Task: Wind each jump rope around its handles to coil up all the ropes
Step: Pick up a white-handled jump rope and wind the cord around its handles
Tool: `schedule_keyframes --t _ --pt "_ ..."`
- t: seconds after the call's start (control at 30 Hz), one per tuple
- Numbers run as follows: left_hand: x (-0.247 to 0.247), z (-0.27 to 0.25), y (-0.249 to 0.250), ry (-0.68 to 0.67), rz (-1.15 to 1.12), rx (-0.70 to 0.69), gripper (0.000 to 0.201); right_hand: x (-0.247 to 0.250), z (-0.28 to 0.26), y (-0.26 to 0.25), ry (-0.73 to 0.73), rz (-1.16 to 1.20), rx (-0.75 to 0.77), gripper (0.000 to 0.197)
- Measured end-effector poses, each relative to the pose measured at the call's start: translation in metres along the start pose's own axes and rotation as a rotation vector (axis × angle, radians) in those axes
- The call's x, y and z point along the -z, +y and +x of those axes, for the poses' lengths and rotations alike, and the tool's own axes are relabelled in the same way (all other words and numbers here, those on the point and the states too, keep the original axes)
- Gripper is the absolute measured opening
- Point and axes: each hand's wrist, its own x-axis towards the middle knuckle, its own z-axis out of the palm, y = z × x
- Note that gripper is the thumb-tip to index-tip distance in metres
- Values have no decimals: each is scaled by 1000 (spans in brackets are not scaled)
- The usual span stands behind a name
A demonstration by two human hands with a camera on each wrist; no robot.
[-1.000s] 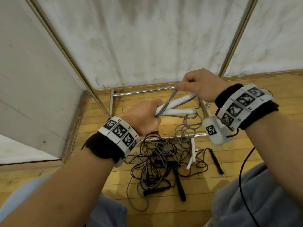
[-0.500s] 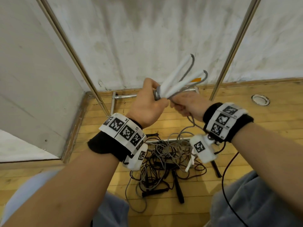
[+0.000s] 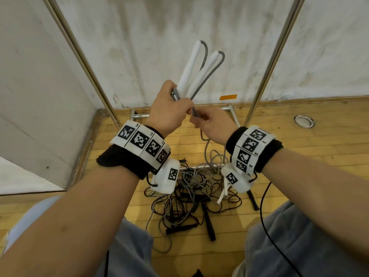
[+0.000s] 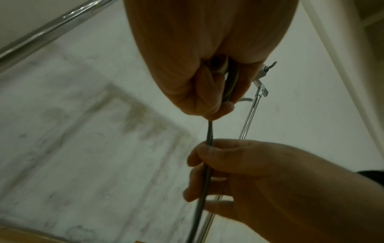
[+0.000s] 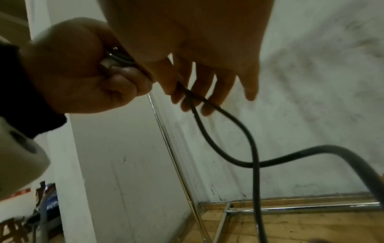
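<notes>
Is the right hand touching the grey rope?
Touching. The left wrist view shows the right hand's fingers curled round the grey rope just below the left hand.

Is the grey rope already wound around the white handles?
Not yet. The grey rope only loops off the white handles and trails down to the floor.
</notes>
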Motion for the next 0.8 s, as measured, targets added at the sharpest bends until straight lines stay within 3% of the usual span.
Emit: schedule_keyframes --t 0.1,0.27,0.57,0.8 --pt "0 0 1 36 -27 -16 31 5 -2 -6 -15 38 -37 17" --pt "15 5 -4 139 187 -103 28 20 -4 -12 90 -4 1 25" --pt "29 18 -42 157 601 -176 29 9 -11 -24 -41 -215 80 42" --pt "20 26 -60 205 575 -184 20 9 -11 -29 -55 -298 155 41"
